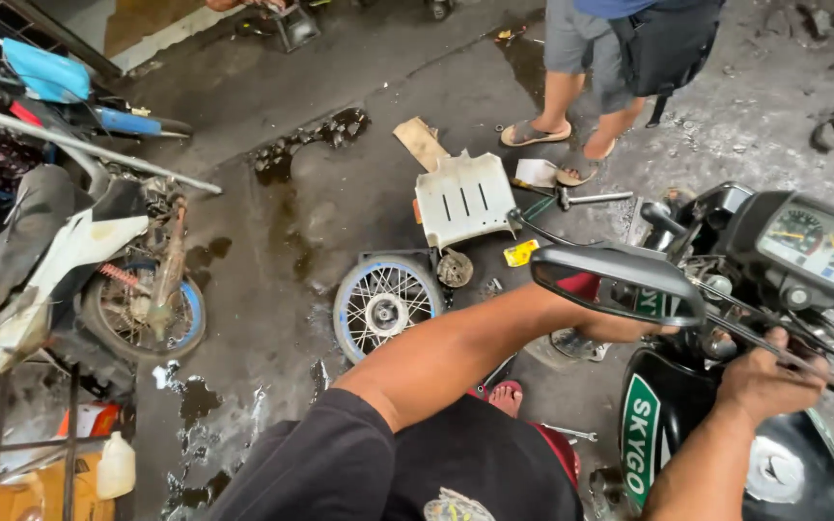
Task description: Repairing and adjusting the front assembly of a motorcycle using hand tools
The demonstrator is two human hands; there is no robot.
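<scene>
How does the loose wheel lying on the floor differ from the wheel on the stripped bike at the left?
The loose wheel stands apart from any bike on the wet floor, its silver spokes fully in view. The mounted wheel sits in the stripped bike, partly hidden by a rusty fork and spring, and looks grimier. Both have blue rims and wire spokes.

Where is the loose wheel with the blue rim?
In the head view, the loose wheel lies on the wet floor near the middle, just below the white plastic panel and left of the person's left forearm.
</scene>
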